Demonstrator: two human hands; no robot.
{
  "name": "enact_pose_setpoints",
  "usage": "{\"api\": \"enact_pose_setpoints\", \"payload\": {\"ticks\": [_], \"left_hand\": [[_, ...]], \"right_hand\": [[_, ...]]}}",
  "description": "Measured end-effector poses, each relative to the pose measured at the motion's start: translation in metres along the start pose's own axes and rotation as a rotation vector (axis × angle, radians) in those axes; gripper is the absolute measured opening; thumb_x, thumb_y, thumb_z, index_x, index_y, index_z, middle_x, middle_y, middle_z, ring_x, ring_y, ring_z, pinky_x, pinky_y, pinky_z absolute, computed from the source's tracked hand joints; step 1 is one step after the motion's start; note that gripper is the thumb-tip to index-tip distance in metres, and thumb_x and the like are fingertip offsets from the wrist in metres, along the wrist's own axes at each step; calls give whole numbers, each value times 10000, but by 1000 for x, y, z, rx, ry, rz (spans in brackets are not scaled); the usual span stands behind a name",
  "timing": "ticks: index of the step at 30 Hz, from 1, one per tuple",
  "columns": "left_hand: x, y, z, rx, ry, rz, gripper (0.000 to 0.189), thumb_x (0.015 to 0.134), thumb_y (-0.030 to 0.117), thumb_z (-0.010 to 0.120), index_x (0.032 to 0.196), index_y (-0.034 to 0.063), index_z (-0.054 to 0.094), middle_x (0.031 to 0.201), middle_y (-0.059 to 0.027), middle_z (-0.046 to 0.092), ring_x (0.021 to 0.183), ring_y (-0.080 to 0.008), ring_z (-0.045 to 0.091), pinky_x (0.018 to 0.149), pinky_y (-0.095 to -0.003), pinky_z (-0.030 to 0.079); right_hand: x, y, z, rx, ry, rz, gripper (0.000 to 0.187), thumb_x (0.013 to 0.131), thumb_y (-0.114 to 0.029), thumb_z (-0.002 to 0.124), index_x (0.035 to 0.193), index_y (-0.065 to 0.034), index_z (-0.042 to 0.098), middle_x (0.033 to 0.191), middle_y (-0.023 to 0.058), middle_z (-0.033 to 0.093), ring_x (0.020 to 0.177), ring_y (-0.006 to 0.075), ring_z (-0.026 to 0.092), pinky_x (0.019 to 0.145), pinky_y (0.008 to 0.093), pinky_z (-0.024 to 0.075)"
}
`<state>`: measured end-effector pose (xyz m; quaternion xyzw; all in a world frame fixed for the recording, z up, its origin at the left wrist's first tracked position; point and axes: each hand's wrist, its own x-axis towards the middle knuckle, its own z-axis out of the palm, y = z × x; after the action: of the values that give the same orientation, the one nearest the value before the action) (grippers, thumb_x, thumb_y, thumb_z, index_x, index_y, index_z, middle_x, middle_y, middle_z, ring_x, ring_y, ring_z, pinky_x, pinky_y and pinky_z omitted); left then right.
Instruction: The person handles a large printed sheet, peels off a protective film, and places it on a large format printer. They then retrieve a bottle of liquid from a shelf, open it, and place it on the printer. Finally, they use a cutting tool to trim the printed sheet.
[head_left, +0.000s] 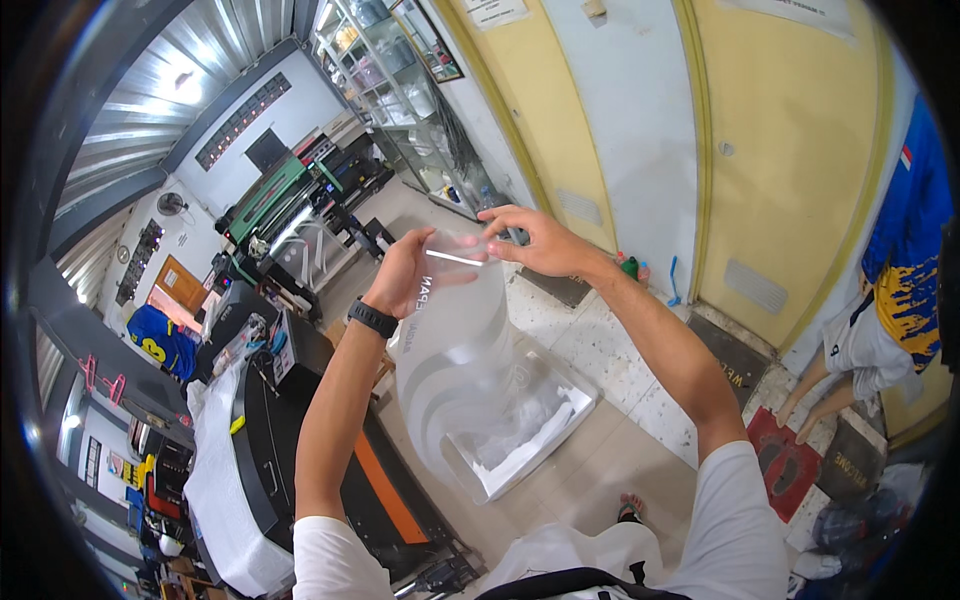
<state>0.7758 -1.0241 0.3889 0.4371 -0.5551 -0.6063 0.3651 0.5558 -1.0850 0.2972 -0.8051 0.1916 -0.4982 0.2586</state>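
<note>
A long sheet of translucent film (457, 367) with whitish printed shapes and lettering hangs in front of me, upper end raised and lower part curving down. My left hand (409, 270), with a black watch at the wrist, grips its upper left edge; the fingers show through the film. At the upper right edge, the bent fingertips of my right hand (536, 240) are close to or touching the film; whether they pinch it is unclear. Below, a shallow translucent tray (581, 405) rests on the floor, holding white powder (510, 454). The film's lower part overlaps the tray.
A large black machine with an orange stripe (386, 484) stands close on my left, partly under a white cover (225, 480). A green-topped wide-format printer (274, 187) is farther back. Yellow doors (787, 150), doormats (731, 352) and a clothed mannequin (892, 300) line the right.
</note>
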Motion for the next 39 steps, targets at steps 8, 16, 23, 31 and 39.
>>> {"api": "enact_pose_setpoints", "payload": {"ticks": [8, 16, 23, 31, 39], "left_hand": [[42, -5, 13, -49, -333, -112, 606, 1042, 442, 282, 1267, -73, 508, 1274, -279, 583, 1135, -425, 615, 942, -507, 539], [89, -119, 1, -12, -851, -376, 881, 931, 758, 205, 1194, -13, 541, 1003, -219, 695, 1052, -371, 673, 897, -452, 564], [131, -249, 50, 217, -1180, -569, 893, 951, 733, 189, 1295, -33, 491, 954, -155, 714, 941, -221, 703, 851, -342, 577], [148, -301, 161, 423, -1380, -615, 850, 962, 703, 276, 1169, -55, 598, 1059, -154, 719, 996, -225, 705, 858, -336, 586], [85, -289, 362, 218, -1436, -518, 566, 1013, 445, 498, 1240, -73, 517, 1015, -203, 712, 894, -289, 728, 838, -377, 605]], "right_hand": [[-27, -23, -53, 144, -97, 289, 159, 912, -150, 687, 870, -1, 649, 846, 94, 721, 811, 171, 674, 752, 350, 510], [-110, -71, -82, -481, 278, 635, 124, 903, -84, 629, 825, 13, 632, 690, 105, 675, 597, 146, 621, 564, 320, 489], [-248, -191, -128, -950, 493, 955, 130, 915, -86, 619, 812, -7, 608, 671, 73, 659, 589, 110, 596, 512, 312, 457], [-423, -384, -108, -1139, 1020, 1292, 145, 893, -100, 634, 796, 7, 624, 661, 82, 665, 586, 150, 622, 554, 322, 478], [-649, -585, -14, -1181, 1521, 1328, 139, 916, -118, 614, 828, -11, 622, 689, 43, 635, 537, 99, 551, 469, 274, 433]]}}
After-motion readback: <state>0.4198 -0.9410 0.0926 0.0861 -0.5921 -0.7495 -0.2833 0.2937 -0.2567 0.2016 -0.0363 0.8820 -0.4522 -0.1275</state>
